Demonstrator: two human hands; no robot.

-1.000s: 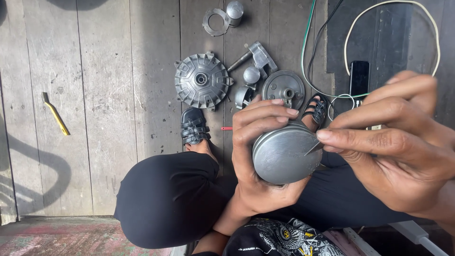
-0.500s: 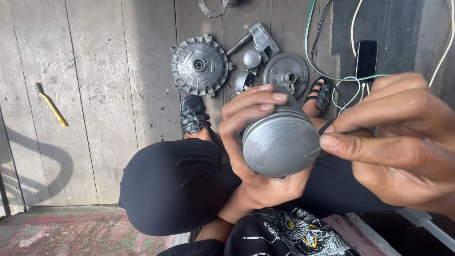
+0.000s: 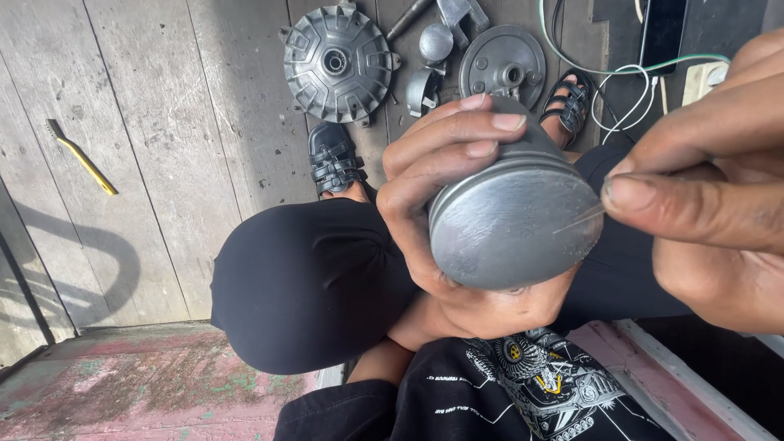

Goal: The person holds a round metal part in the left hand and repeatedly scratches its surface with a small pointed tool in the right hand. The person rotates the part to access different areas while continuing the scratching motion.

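**Piston in my left hand, a fine wire at its crown**

I am gripping a grey metal piston (image 3: 514, 224) in my left hand (image 3: 457, 245), fingers wrapping around its side, its flat crown facing up at me, just above my knees. My right hand (image 3: 710, 220) is pinching a thin wire-like pick (image 3: 578, 220) between thumb and forefinger, its tip touching the crown near the right edge. Below me on the wooden floor (image 3: 188, 122) are lying a finned round hub (image 3: 336, 62), a round grey plate (image 3: 501, 65), a yellow-handled brush (image 3: 82, 157) well to the left, and green and white cables (image 3: 621, 69).
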